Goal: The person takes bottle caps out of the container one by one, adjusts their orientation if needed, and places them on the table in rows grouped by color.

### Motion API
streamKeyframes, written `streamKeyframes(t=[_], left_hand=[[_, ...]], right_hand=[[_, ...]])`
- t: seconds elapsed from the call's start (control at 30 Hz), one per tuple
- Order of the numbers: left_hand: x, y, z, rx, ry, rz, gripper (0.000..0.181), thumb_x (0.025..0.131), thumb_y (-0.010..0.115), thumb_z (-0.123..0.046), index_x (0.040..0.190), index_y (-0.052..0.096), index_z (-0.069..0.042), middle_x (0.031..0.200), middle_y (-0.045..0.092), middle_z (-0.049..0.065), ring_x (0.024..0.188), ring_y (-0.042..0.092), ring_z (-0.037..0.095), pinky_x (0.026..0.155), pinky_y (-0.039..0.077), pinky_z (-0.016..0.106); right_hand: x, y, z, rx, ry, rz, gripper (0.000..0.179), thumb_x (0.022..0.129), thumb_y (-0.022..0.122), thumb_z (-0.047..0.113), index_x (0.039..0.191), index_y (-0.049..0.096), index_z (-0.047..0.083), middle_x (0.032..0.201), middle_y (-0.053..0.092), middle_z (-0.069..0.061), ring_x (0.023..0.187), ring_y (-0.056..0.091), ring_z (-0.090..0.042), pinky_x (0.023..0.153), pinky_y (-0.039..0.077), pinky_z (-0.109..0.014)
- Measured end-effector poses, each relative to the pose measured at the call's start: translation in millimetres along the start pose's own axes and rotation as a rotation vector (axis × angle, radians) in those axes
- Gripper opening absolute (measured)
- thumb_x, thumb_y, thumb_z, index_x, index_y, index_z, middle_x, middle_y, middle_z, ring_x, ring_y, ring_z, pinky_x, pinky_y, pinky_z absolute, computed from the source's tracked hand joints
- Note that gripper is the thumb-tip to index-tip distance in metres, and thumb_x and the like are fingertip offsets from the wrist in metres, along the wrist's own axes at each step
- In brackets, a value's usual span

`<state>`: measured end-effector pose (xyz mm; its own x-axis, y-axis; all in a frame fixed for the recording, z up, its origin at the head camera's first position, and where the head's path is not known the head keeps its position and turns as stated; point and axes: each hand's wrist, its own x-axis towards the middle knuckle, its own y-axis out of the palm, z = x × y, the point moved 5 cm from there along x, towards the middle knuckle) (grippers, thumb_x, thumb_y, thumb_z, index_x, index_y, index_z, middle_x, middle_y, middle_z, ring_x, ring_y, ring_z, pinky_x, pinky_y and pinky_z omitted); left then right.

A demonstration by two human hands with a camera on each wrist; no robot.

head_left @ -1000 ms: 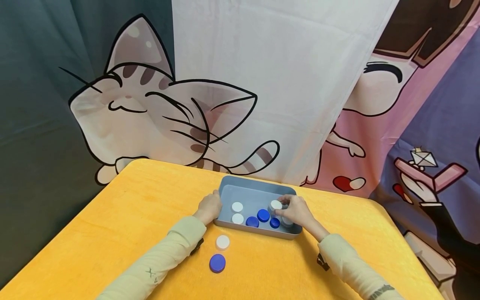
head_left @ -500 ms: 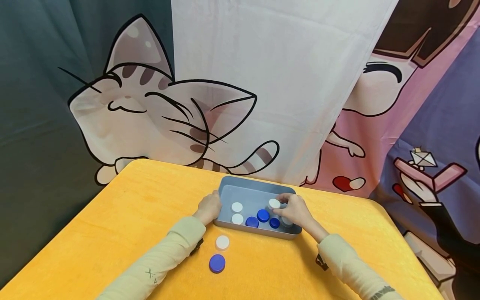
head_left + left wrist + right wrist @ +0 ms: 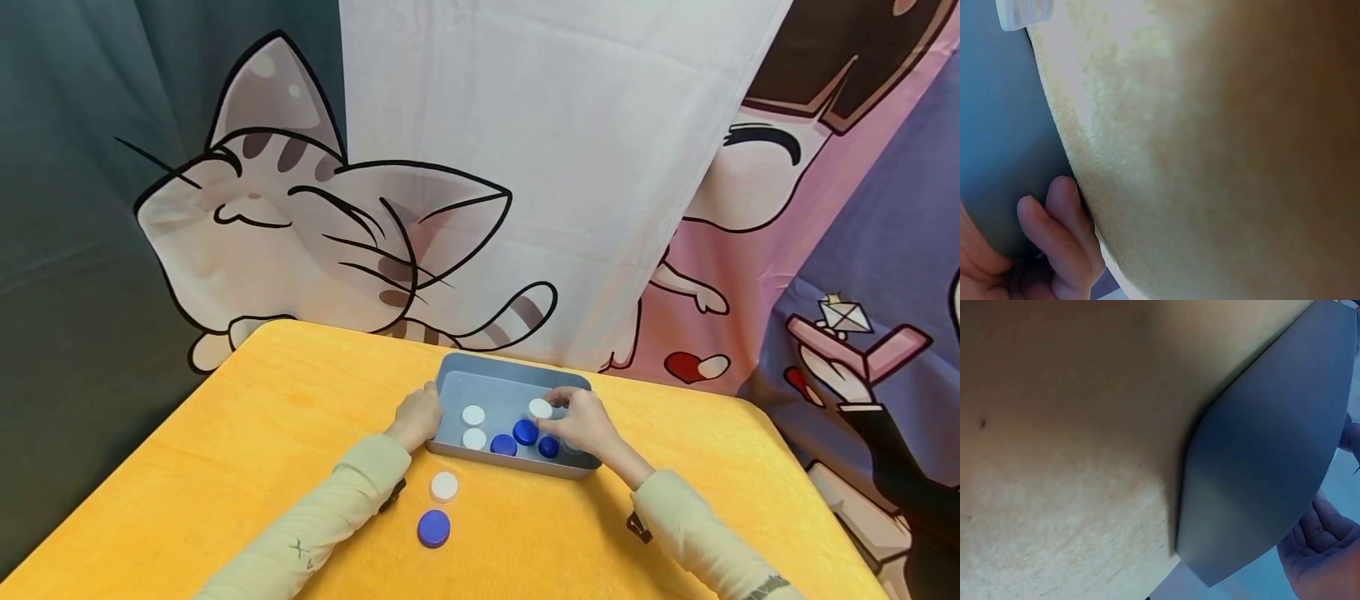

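Note:
A shallow grey-blue tray (image 3: 480, 367) rests on the yellow cloth. My left hand (image 3: 417, 415) grips its left end; in the left wrist view, bent fingers (image 3: 1063, 234) lie along the tray's outer wall (image 3: 1010, 119). Over the tray's right half, my right hand (image 3: 585, 423) pinches a white bottle cap (image 3: 540, 409) between thumb and fingers. Blue caps, among them one close by (image 3: 526, 432), lie below that hand. On the tray's left side are two white caps, an upper one (image 3: 473, 415) and a lower one (image 3: 474, 438). A pale cap by the right wall is mostly hidden behind the hand.
In front of the tray, a white cap (image 3: 444, 487) and a blue cap (image 3: 433, 528) lie on the yellow tablecloth (image 3: 540, 542), near the left forearm. A curtain (image 3: 585, 167) printed with cartoon figures hangs right behind the table.
My right hand has shifted a little to the left inside the tray, carrying the white bottle cap along. The left hand keeps its place on the tray.

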<state>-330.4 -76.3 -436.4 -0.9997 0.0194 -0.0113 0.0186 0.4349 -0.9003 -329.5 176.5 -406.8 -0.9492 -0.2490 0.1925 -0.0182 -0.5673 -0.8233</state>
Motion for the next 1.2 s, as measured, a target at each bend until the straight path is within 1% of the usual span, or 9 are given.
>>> streamKeyframes(t=[0.2, 0.4, 0.63, 0.83, 0.93, 1.1, 1.2], left_hand=[[0.0, -0.1, 0.2, -0.001, 0.001, -0.002, 0.025, 0.093, 0.051, -0.005, 0.113, 0.049, 0.010, 0.089, 0.064, 0.025, 0.083, 0.065, 0.036, 0.071, 0.053, 0.044], [0.8, 0.3, 0.3, -0.006, -0.018, 0.012, 0.022, 0.095, 0.048, -0.004, 0.112, 0.049, 0.009, 0.090, 0.063, 0.024, 0.084, 0.065, 0.036, 0.072, 0.053, 0.044], [2.2, 1.9, 0.4, -0.001, -0.037, 0.032, 0.023, 0.096, 0.047, -0.005, 0.115, 0.048, 0.009, 0.092, 0.063, 0.024, 0.085, 0.065, 0.035, 0.072, 0.053, 0.043], [1.6, 1.3, 0.7, -0.002, -0.036, 0.025, 0.022, 0.096, 0.047, -0.005, 0.114, 0.049, 0.008, 0.090, 0.063, 0.024, 0.084, 0.065, 0.035, 0.071, 0.053, 0.043], [0.7, 0.5, 0.4, -0.001, -0.037, 0.021, 0.022, 0.096, 0.048, -0.005, 0.114, 0.049, 0.008, 0.089, 0.063, 0.023, 0.084, 0.065, 0.034, 0.071, 0.053, 0.043], [0.9, 0.4, 0.0, -0.001, -0.040, 0.026, 0.021, 0.095, 0.049, -0.005, 0.111, 0.049, 0.008, 0.087, 0.063, 0.022, 0.081, 0.065, 0.033, 0.069, 0.053, 0.042], [2.8, 2.2, 1.2, -0.011, -0.048, 0.031, 0.022, 0.095, 0.049, -0.004, 0.112, 0.049, 0.008, 0.087, 0.063, 0.023, 0.081, 0.065, 0.033, 0.069, 0.053, 0.042]], right_hand=[[-3.6, 0.6, 11.4, 0.018, -0.025, -0.003, 0.033, 0.071, 0.083, 0.027, 0.096, 0.071, 0.010, 0.094, 0.071, -0.004, 0.090, 0.064, -0.020, 0.084, 0.053, -0.043], [-6.6, 1.7, 21.4, 0.041, -0.031, 0.013, 0.032, 0.071, 0.083, 0.027, 0.096, 0.072, 0.012, 0.094, 0.072, -0.002, 0.093, 0.065, -0.020, 0.087, 0.052, -0.044], [-13.2, 6.1, 34.7, 0.064, -0.105, 0.007, 0.031, 0.070, 0.085, 0.027, 0.093, 0.071, 0.012, 0.091, 0.072, 0.000, 0.092, 0.067, -0.022, 0.086, 0.052, -0.044], [-18.7, 10.3, 45.5, 0.076, -0.154, 0.017, 0.031, 0.070, 0.085, 0.028, 0.092, 0.071, 0.011, 0.090, 0.072, -0.001, 0.090, 0.068, -0.021, 0.086, 0.053, -0.044], [-20.9, 11.7, 49.2, 0.076, -0.175, 0.013, 0.031, 0.069, 0.085, 0.027, 0.091, 0.071, 0.010, 0.089, 0.072, 0.000, 0.089, 0.068, -0.021, 0.084, 0.054, -0.043], [-24.9, 14.6, 53.3, 0.062, -0.194, 0.003, 0.030, 0.067, 0.086, 0.027, 0.089, 0.071, 0.012, 0.085, 0.072, 0.002, 0.085, 0.068, -0.017, 0.078, 0.054, -0.034], [-26.9, 17.0, 55.2, 0.071, -0.199, 0.009, 0.030, 0.067, 0.086, 0.027, 0.088, 0.071, 0.012, 0.085, 0.072, 0.002, 0.082, 0.067, -0.015, 0.074, 0.054, -0.031]])
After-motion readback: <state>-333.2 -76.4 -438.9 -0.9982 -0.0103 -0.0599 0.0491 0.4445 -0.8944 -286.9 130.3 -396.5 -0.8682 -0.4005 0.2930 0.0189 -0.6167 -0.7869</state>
